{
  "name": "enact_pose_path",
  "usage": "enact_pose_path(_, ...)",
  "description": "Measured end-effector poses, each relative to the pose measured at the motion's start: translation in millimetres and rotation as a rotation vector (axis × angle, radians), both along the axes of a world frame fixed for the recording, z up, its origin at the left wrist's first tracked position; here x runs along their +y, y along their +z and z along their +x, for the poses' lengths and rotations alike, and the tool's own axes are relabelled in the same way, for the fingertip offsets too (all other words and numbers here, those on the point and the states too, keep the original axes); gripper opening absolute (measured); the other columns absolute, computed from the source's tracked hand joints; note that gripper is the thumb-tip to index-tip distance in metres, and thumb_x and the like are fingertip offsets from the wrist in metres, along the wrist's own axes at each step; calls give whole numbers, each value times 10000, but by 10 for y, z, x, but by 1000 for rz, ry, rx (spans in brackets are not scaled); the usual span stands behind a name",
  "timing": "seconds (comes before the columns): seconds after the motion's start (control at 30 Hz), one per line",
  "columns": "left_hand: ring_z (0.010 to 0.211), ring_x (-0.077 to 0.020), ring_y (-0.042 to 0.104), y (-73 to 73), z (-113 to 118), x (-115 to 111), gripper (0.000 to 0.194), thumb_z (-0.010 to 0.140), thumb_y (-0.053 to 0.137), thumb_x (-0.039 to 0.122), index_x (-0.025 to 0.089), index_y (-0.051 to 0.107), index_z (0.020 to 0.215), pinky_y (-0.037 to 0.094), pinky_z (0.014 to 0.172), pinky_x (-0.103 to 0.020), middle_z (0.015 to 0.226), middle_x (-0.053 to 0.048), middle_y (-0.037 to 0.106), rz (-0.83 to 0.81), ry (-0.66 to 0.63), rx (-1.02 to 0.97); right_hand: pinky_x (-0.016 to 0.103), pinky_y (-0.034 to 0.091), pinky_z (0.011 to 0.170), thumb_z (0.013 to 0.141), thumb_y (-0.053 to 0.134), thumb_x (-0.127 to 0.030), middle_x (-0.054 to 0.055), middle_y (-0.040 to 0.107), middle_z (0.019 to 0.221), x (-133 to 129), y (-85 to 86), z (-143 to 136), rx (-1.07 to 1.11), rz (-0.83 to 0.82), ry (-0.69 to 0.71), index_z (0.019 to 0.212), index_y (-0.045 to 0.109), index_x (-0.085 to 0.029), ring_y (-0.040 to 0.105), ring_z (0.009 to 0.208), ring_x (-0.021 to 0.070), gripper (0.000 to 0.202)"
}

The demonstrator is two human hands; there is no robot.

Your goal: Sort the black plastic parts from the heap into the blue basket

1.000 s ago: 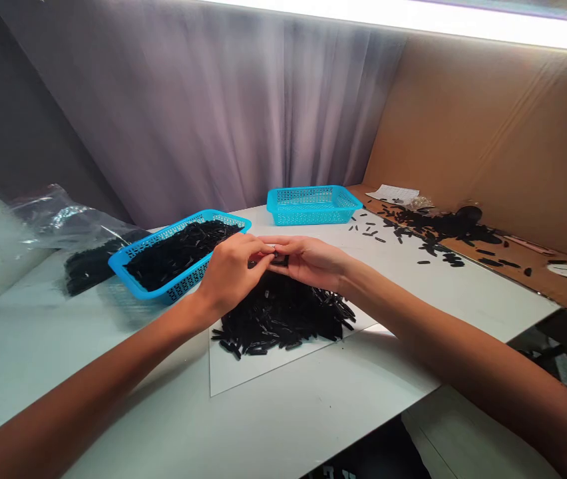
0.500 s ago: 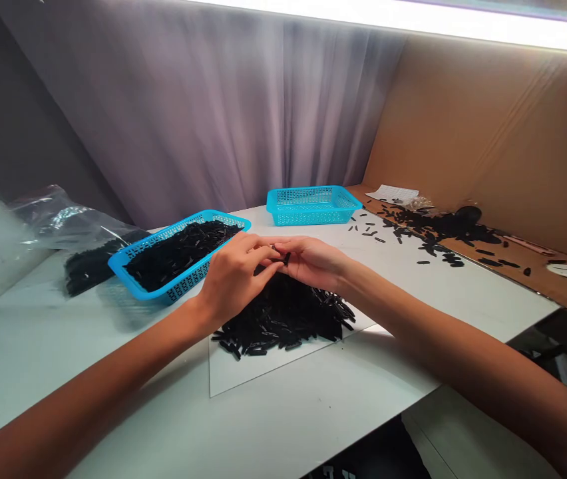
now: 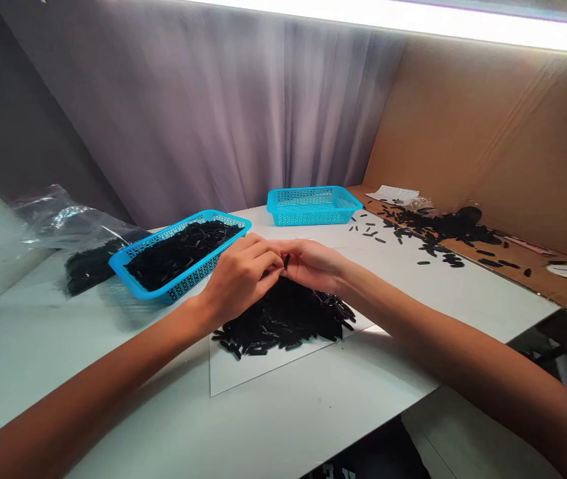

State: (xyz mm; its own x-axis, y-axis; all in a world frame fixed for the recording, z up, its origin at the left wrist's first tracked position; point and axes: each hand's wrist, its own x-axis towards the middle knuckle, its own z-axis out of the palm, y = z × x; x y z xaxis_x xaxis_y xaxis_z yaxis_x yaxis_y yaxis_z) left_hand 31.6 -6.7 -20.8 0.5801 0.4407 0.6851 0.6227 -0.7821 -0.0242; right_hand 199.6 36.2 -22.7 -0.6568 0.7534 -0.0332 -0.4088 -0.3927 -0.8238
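Observation:
My left hand (image 3: 246, 273) and my right hand (image 3: 311, 264) meet above a heap of small black elongated pieces (image 3: 283, 319). One small black piece (image 3: 287, 260) shows between the fingertips, against my right palm. The left thumb and fingers are pinched together at it. My right hand is turned palm up with its fingers curled; the left hand partly covers their tips. The heap lies on a white sheet (image 3: 233, 379) on the white table.
A blue basket (image 3: 138, 293) full of black pieces stands at left, beside a clear plastic bag (image 3: 64, 216) with dark contents. Another blue basket (image 3: 308, 217) stands at the back. Loose black pieces (image 3: 428, 226) lie scattered at right on cardboard (image 3: 553, 283).
The left fingers have closed in more tightly on the small piece at the right hand. Both hands stay in nearly the same place; the heap and baskets look unchanged.

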Motion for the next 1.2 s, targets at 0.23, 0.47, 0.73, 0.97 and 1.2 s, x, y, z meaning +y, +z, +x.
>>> enact_pose_path(0.23, 992, -219, 638, 0, -32, 18, 138, 941, 561, 140, 186, 670, 869, 488, 853, -360, 950, -26, 757, 213, -8, 188, 203, 501, 655, 882, 477, 27, 37, 651, 787, -27, 28, -11, 36, -76, 33, 960, 693, -87, 557, 704, 111, 256)
enact_pose_path(0.47, 972, -209, 653, -12, -52, 37, 144, 944, 549, 120, 179, 646, 857, 514, 834, -339, 874, -25, 744, 163, -78, 161, 173, 495, 588, 892, 519, 20, 25, 592, 705, -35, 37, -1, 18, -126, -15, 832, 672, -66, 516, 623, 85, 186)
enact_pose_path(0.73, 720, -119, 638, 34, -38, 31, 78, 841, 704, 115, 167, 655, 874, 522, 696, -248, 813, 1, 716, 31, 29, -267, 226, 571, 926, 860, 500, 65, 138, 712, 951, -30, 35, 20, 12, -86, -6, 959, 693, -23, 677, 942, 145, 234)
enact_pose_path(0.97, 682, -118, 681, 22, -89, 115, 84, 826, 715, 101, 172, 701, 867, 536, 686, -237, 802, 14, 742, -138, 143, -329, 337, 528, 1069, 866, 470, 103, 131, 704, 988, -86, 101, -1, 29, -140, -70, 954, 671, -17, 696, 943, 150, 250)
enact_pose_path(1.2, 802, -158, 735, -20, -42, 77, 202, 862, 653, 87, 199, 734, 1009, 584, 794, -298, 933, -15, 779, -178, 79, -312, 311, 516, 1076, 876, 454, 93, 112, 721, 962, -77, 81, 7, 36, -124, -82, 1006, 682, -24, 701, 941, 138, 287)
